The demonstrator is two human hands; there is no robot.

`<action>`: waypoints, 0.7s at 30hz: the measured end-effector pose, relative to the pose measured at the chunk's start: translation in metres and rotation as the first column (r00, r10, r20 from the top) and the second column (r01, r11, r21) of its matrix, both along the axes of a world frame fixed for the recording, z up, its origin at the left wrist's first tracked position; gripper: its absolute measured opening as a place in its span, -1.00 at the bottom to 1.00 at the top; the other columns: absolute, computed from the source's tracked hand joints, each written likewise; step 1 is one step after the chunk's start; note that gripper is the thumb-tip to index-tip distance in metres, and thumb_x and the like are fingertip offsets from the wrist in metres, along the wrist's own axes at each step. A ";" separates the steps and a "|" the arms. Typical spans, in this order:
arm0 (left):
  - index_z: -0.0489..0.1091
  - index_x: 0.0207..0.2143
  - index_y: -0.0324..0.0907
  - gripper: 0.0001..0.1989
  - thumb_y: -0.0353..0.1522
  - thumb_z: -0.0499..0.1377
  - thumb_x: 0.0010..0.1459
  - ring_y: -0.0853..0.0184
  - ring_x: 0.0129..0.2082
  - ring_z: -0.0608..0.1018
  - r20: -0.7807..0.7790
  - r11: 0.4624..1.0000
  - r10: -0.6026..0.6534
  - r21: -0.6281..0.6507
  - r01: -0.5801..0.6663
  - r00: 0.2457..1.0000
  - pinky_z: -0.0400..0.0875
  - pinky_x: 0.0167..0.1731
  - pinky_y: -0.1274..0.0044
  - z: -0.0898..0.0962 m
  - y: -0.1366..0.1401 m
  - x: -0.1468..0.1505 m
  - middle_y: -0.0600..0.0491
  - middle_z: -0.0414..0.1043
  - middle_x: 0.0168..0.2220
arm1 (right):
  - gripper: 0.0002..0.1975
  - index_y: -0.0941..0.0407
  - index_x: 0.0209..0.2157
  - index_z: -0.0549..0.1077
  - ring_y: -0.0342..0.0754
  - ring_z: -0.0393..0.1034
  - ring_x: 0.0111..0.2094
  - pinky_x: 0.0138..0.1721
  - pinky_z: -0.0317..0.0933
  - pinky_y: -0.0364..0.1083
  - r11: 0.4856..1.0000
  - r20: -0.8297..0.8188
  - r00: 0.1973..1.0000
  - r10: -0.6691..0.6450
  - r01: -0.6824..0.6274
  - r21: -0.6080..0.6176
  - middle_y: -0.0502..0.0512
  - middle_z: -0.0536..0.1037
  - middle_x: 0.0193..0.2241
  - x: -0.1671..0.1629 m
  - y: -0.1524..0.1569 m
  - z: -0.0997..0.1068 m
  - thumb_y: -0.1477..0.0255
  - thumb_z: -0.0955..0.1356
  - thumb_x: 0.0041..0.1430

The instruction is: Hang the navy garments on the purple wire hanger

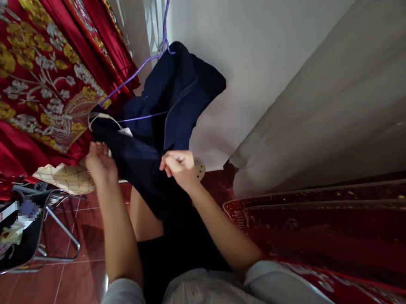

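Left sleeve [121,299]: light grey, short, loose, ends around the elbow
Right sleeve [278,281]: same light grey, short, wide opening
Shirt front [202,295]: pale grey, small dark marks scattered over it, soft folds
Left forearm [118,227]: bare, slim
Right forearm [222,229]: bare, slim
Left hand [101,163]: ungloved, slightly blurred
Right hand [180,167]: ungloved
Bottoms [153,262]: black, plain, cut unclear in the dark
Leg [145,216]: bare part visible
Shoe [200,170]: cream, rounded, small dark holes, partly hidden; apparently the wearer's own
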State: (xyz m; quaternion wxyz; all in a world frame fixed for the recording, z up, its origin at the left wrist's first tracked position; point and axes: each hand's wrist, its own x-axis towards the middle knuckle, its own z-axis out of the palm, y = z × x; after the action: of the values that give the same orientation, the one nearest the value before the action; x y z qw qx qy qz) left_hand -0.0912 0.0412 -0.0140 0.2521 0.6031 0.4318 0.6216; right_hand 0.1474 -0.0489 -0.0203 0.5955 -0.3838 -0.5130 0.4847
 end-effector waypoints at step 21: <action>0.47 0.01 -0.13 -0.55 -0.06 -0.06 0.46 0.14 0.17 0.47 -0.261 0.902 -0.396 0.066 0.426 0.880 0.38 0.20 0.30 0.033 -0.082 0.128 -0.13 0.45 0.06 | -0.87 0.09 -0.40 0.41 -0.10 0.35 -0.41 -0.35 0.31 -0.08 0.966 0.326 0.942 0.082 -0.156 0.207 0.00 0.45 -0.47 0.034 -0.010 0.015 0.39 0.33 0.23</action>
State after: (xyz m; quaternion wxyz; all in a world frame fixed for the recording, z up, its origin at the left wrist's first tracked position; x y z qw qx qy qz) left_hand 0.0363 -0.0406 0.0190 0.2867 0.7661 0.2826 0.5010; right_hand 0.1814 -0.0594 -0.0056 0.5159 -0.3527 -0.6762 0.3902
